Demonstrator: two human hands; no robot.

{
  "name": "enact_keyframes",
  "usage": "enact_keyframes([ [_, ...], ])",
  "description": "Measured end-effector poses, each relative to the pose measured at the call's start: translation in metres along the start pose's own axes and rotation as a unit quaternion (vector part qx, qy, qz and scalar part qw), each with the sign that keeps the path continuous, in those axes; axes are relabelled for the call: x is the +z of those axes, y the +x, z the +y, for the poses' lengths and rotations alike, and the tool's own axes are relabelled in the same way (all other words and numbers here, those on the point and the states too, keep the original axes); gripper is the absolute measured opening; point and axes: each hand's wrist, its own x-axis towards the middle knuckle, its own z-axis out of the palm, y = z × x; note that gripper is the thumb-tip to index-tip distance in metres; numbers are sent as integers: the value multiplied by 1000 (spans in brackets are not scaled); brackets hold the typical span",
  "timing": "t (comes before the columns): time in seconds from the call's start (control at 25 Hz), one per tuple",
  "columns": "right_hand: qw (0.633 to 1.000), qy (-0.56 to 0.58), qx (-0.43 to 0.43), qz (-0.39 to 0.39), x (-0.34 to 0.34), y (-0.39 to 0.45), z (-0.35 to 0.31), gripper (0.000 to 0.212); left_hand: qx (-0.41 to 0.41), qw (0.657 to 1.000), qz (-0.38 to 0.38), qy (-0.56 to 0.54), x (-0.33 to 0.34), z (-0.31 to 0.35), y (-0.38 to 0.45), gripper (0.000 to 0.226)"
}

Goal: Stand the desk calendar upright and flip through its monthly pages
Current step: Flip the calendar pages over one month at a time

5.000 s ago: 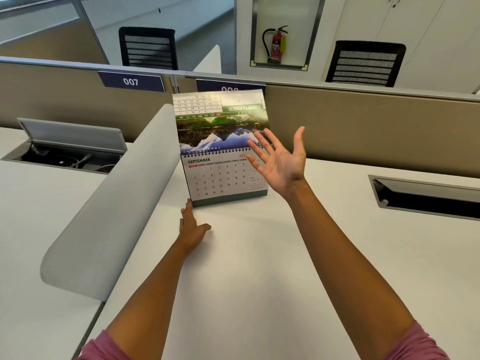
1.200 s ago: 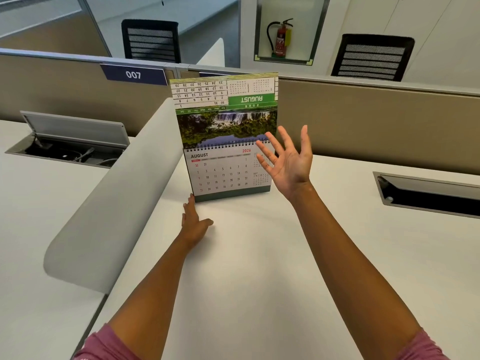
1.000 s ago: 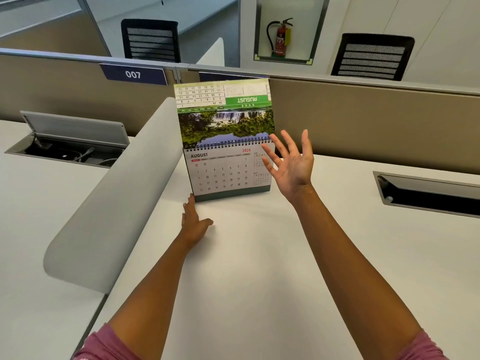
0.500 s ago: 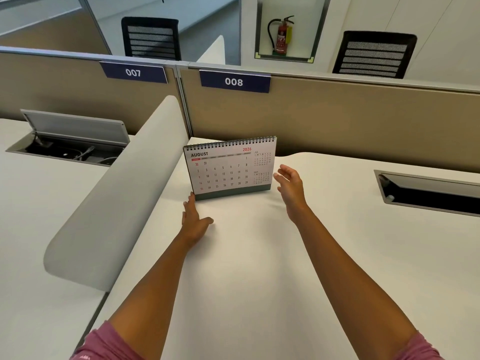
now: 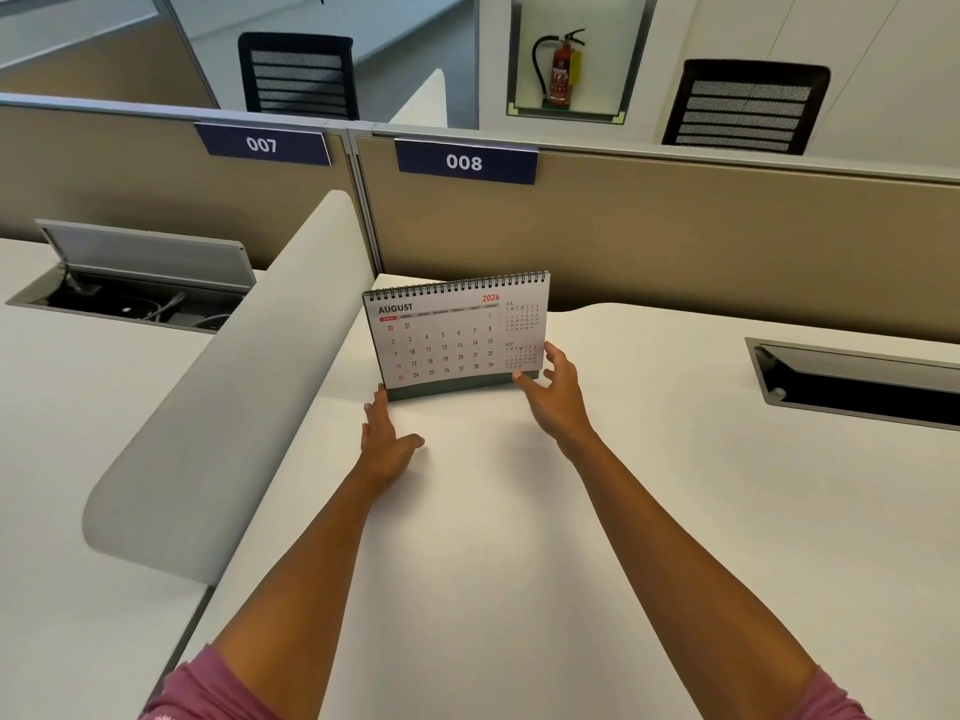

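Observation:
The desk calendar [image 5: 447,340] stands upright on the white desk [image 5: 519,537], spiral binding on top, showing the AUGUST 2026 page above a dark green base. My left hand [image 5: 387,439] lies flat on the desk, fingertips touching the calendar's lower left corner. My right hand [image 5: 553,394] is at the lower right corner, fingers spread and curled, thumb at the base edge, holding nothing that I can see.
A curved grey divider [image 5: 223,407] runs along the left of the desk. Tan partition panels with signs 007 [image 5: 262,144] and 008 [image 5: 464,162] close the back. Cable trays sit at left [image 5: 135,298] and right [image 5: 857,381].
The lifted page with the waterfall picture has dropped over behind the calendar. My right hand has come down from beside the raised page to the calendar's lower right corner. My left hand stayed put.

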Motion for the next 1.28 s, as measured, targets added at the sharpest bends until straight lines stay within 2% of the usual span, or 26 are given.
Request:
enact_keyframes([
  [0.12,999,23,-4,33,1,-4,5,57,-9,1000,0,0,0,1,0,92],
  [0.36,988,109,12,106,-6,-8,12,28,1,1000,2,-5,-1,1,0,92],
  [0.64,975,177,22,132,-1,-14,20,21,20,1000,3,-2,-1,1,-1,90],
  [0.84,973,201,16,114,-3,-15,19,23,1,1000,-4,-8,-2,0,-2,91],
  [1.16,978,187,-12,92,-5,-18,16,2,-1,1000,-5,-9,-3,1,-3,91],
  [1.28,982,162,-31,96,-7,-18,17,5,9,1000,-1,-7,-2,2,-3,90],
])
